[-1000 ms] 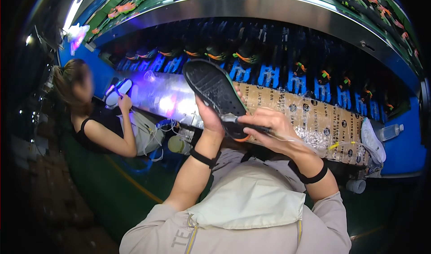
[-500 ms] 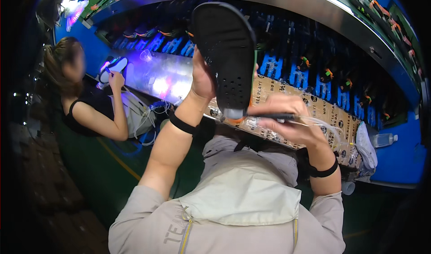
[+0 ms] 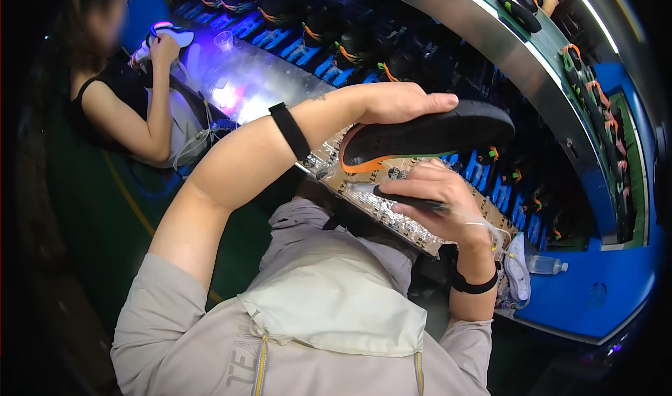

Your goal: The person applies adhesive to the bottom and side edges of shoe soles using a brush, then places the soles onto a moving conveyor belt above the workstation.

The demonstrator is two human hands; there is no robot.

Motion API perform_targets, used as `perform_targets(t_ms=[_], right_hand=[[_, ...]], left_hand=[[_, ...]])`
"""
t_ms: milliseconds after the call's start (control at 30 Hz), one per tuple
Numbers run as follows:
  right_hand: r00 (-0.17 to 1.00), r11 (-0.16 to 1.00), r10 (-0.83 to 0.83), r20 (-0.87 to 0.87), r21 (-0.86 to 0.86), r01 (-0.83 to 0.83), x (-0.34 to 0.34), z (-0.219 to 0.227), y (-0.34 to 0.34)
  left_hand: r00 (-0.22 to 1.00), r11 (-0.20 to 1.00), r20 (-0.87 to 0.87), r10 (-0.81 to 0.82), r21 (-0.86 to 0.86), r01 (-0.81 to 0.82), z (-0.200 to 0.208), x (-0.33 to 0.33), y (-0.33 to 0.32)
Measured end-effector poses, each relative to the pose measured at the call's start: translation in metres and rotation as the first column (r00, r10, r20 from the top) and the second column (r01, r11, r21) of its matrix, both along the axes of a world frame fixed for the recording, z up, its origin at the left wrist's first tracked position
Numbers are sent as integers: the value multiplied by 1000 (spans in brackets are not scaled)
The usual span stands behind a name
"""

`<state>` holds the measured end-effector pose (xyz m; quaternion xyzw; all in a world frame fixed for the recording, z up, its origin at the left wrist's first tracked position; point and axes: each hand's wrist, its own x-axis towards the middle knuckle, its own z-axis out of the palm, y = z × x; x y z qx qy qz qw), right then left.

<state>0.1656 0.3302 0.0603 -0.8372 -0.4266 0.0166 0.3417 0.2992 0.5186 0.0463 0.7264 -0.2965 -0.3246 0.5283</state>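
While raised above the counter (image 3: 364, 200): black shoe sole (image 3: 427, 133) with orange edge, lying near level, tread side turned away.
Change since a moment ago: sole tipped from upright, tread facing the camera, to flat on its side; head view swung as well.
Meaning: orange rim now turned toward the right hand, likely edge work in hand.
Left hand (image 3: 402, 103): grip wrapped over the sole's top, thumb stretched along it.
Right hand (image 3: 437, 196): grip pinched on a thin dark tool (image 3: 409, 201), just under the sole.
Hidden: tool tip, behind fingers; contact with sole unclear.
Cut off: conveyor shoes (image 3: 518, 11) at the rim, dim.
Nearby: another person's hand (image 3: 164, 46) on a white shoe, well apart.
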Motion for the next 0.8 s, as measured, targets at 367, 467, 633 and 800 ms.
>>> perform_targets(t_ms=[367, 467, 633, 800], right_hand=[[966, 977, -194, 170, -59, 207, -1, -6, 12], [979, 982, -74, 189, -155, 105, -4, -7, 17], [995, 994, -96, -8, 43, 96, -7, -10, -1], [807, 735, -516, -289, 334, 590, -23, -46, -27]], left_hand=[[985, 978, 139, -97, 196, 69, -4, 4, -13], [992, 984, 117, -56, 175, 35, -6, 5, -9], [948, 949, -170, 267, -122, -289, -57, 20, 29], [695, 322, -718, -18, -663, -676, -124, 0, 88]])
